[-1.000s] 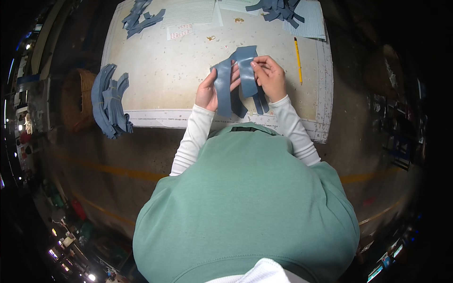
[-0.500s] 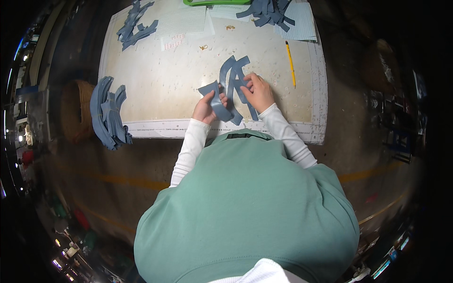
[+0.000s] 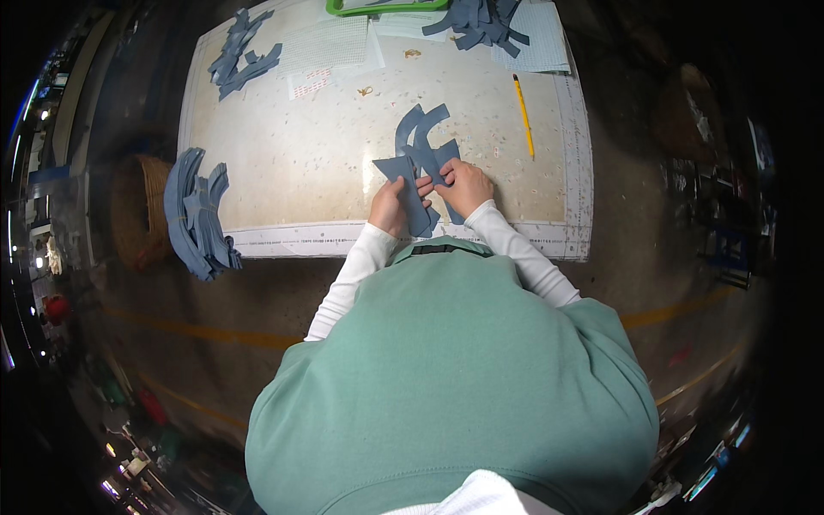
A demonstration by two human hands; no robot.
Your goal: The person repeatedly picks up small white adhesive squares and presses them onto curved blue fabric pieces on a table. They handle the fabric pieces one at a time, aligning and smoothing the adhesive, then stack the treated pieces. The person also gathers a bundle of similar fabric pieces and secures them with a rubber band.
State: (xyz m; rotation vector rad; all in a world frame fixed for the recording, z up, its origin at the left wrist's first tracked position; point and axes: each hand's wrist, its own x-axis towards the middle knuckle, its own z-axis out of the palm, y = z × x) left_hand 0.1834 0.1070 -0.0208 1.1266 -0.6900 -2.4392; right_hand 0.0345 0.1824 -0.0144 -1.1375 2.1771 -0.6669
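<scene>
Near the front edge of the table, my left hand (image 3: 389, 207) grips a blue-grey curved strip (image 3: 397, 168) of flat, flexible material. My right hand (image 3: 469, 185) is closed, fingertips pinched on another blue-grey strip (image 3: 447, 153) just beside it. The two hands are close together, and their strips overlap in part. Beyond the fingers, more curved strips (image 3: 431, 119) lie on the tabletop, their near ends hidden under the held pieces. How many pieces my left hand holds I cannot tell.
On the white table (image 3: 292, 172), a yellow pencil (image 3: 524, 116) lies at the right. Loose strip piles sit at the far left (image 3: 240, 51) and far right (image 3: 483, 24), near paper sheets (image 3: 322, 47) and a green tray (image 3: 386, 8). A bundle of strips (image 3: 196, 215) overhangs the left edge, beside a wicker basket (image 3: 142, 206).
My right hand has moved down and slightly left, bringing its strip toward the left hand. My left hand has shifted right, and its strip now hangs straighter.
</scene>
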